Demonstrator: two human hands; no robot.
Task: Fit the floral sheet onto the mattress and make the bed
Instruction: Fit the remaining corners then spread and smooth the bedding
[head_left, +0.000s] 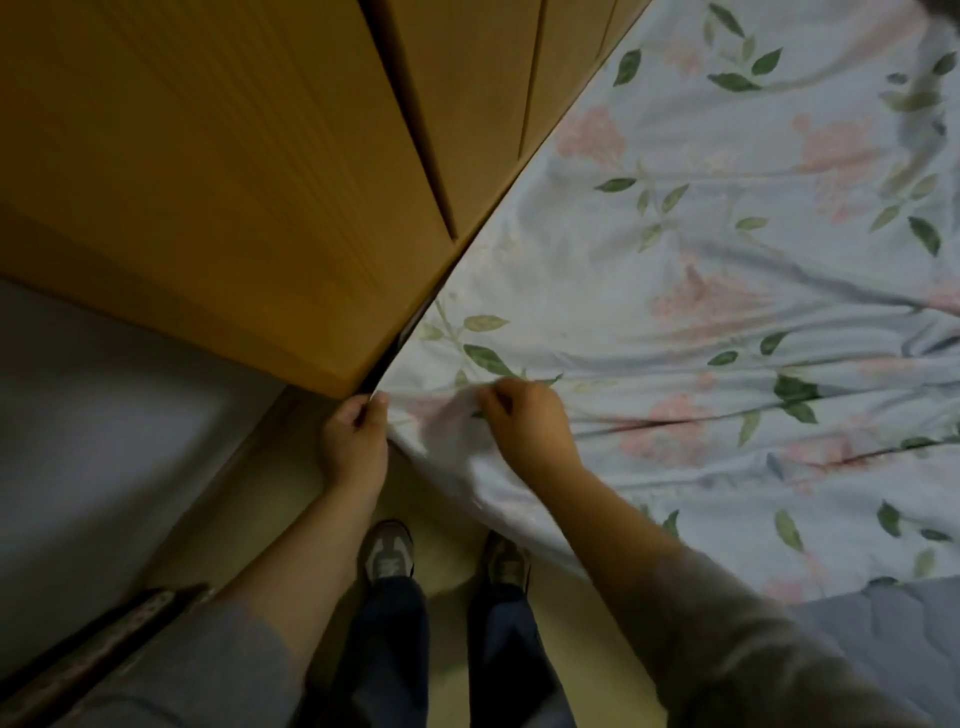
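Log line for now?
stage: fitting corner | left hand: grips pale-blue floral sheet edge | right hand: pinches sheet | beside: tan wooden wardrobe

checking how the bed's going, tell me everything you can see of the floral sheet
The floral sheet is pale blue, thin-looking cloth printed with pink flowers and green leaves. It lies spread out and wrinkled, with creases running toward the near corner beside the wooden wardrobe. There the left hand grips its edge and the right hand pinches the cloth on top. Below the hands its edge drapes downward.
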